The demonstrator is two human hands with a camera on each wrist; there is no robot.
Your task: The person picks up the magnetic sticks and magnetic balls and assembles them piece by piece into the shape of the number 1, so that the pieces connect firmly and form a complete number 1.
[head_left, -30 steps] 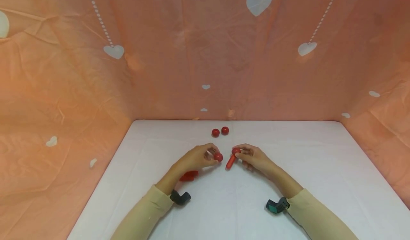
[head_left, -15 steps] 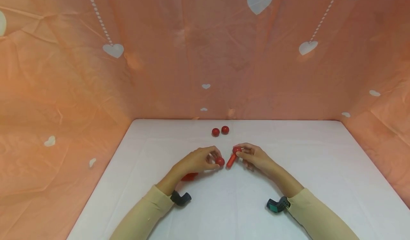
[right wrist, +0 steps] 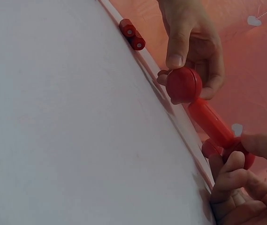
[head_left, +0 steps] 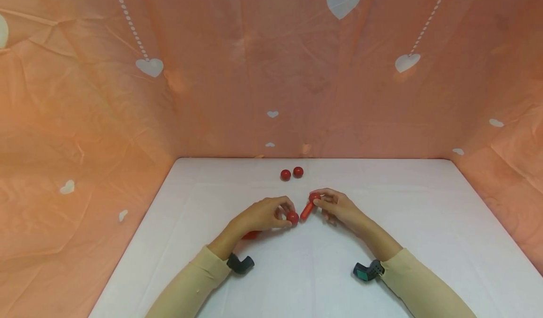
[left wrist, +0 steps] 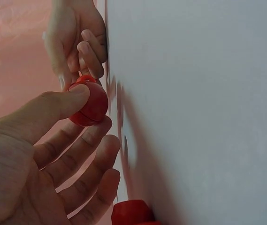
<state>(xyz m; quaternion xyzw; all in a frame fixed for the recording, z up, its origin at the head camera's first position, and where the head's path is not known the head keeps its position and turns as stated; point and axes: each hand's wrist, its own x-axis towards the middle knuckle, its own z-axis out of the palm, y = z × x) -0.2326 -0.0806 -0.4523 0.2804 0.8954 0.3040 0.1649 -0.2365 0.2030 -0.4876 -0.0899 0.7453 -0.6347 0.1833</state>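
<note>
Plainly, the left hand (head_left: 264,214) pinches a ball (head_left: 292,217), its other fingers loosely spread. Facing it, the right hand (head_left: 337,207) pinches another ball (head_left: 314,197), a rod (right wrist: 211,123) slanting from its fingertips.

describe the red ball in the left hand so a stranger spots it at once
Over the white table, find the left hand beyond its beige sleeve. It pinches a glossy, round red ball. This is the ball nearest the person; the red ball in the right hand has a straight red rod extending from it, while two more balls lie farther back.
</note>
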